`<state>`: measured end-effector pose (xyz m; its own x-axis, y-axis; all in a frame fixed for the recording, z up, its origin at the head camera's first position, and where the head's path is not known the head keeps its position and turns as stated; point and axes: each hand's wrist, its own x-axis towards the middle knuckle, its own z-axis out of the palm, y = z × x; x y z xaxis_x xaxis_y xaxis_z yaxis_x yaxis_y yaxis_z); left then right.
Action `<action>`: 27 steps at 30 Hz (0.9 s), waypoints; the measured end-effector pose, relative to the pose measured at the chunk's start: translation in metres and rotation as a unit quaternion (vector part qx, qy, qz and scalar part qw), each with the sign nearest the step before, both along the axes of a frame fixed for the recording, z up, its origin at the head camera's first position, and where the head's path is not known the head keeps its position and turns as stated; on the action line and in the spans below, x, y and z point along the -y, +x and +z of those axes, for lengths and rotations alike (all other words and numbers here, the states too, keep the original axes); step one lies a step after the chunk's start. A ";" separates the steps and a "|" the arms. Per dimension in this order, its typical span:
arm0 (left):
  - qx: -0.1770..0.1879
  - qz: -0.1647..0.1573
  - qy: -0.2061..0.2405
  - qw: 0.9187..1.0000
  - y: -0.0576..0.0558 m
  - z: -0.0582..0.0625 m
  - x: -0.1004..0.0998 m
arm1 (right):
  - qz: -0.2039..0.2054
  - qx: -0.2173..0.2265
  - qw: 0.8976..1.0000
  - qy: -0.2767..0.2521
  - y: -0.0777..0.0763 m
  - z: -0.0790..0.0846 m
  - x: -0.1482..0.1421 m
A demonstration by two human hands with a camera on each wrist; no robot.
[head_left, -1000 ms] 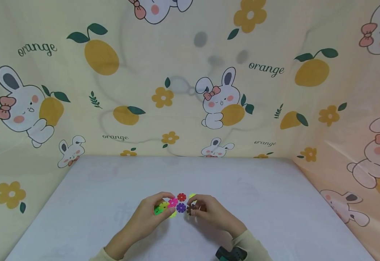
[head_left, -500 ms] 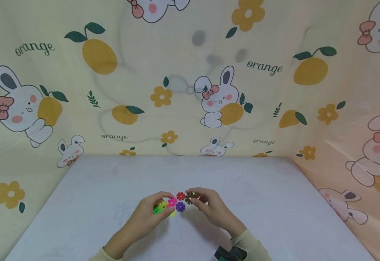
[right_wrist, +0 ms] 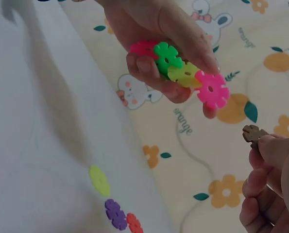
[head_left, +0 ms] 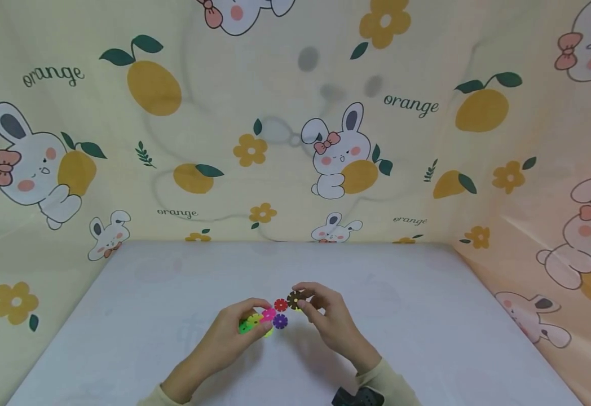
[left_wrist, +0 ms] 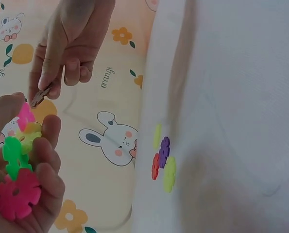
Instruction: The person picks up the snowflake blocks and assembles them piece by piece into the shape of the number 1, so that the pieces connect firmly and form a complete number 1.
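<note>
A short chain of interlocked, notched plastic snowflake discs lies in my left hand (head_left: 226,332). In the right wrist view the chain shows a red disc (right_wrist: 140,47), a green disc (right_wrist: 168,62), a yellow disc (right_wrist: 185,76) and a bright pink disc (right_wrist: 221,92) at the free end. Thumb and curled fingers hold it from below and behind. My right hand (head_left: 333,318) pinches a single brown snowflake disc (head_left: 294,299) between thumb and fingers. The brown disc is apart from the pink end, separated by a small gap in the right wrist view.
Loose discs lie on the white table (head_left: 173,282) below the hands: a purple disc (left_wrist: 164,152), a red disc (left_wrist: 155,166), a near yellow disc (left_wrist: 170,174) and another yellow disc (left_wrist: 157,136). A printed curtain (head_left: 285,186) stands behind the table and along both sides.
My right hand has lifted the brown disc from beside the purple one, moving forward and up, and its face has turned. My left hand and its chain have hardly moved.
</note>
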<state>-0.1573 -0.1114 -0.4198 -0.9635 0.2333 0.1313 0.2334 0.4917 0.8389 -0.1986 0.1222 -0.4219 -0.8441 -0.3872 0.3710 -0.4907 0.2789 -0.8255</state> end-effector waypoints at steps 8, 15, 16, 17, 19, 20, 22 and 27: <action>-0.013 -0.005 0.013 1.000 0.000 0.001 -0.001 | 0.018 -0.006 1.000 -0.009 0.006 0.004 0.005; -0.001 -0.018 0.021 1.000 0.000 0.003 0.000 | 0.030 -0.010 1.000 -0.002 0.011 0.006 0.009; 0.000 -0.020 0.021 1.000 0.000 0.003 0.000 | 0.032 -0.013 0.999 -0.003 0.011 0.005 0.010; 0.000 -0.022 0.022 1.000 0.000 0.003 0.000 | 0.035 -0.015 0.999 -0.003 0.011 0.005 0.010; -0.003 -0.027 0.023 0.999 0.001 0.003 0.000 | 0.040 -0.022 0.999 -0.004 0.011 0.003 0.011; -0.005 -0.029 0.025 0.999 0.001 0.002 0.000 | 0.043 -0.025 0.999 -0.004 0.011 0.002 0.012; -0.008 -0.033 0.027 0.999 0.002 0.002 0.000 | 0.047 -0.031 0.998 -0.004 0.012 0.001 0.013; -0.007 -0.040 0.035 0.999 0.002 0.002 0.000 | 0.045 -0.034 0.998 -0.019 0.013 -0.001 0.015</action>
<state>-0.1548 -0.1118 -0.4179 -0.9402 0.2990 0.1629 0.2811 0.4118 0.8668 -0.1856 0.1072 -0.4229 -0.7787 -0.4446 0.4427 -0.5683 0.2008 -0.7979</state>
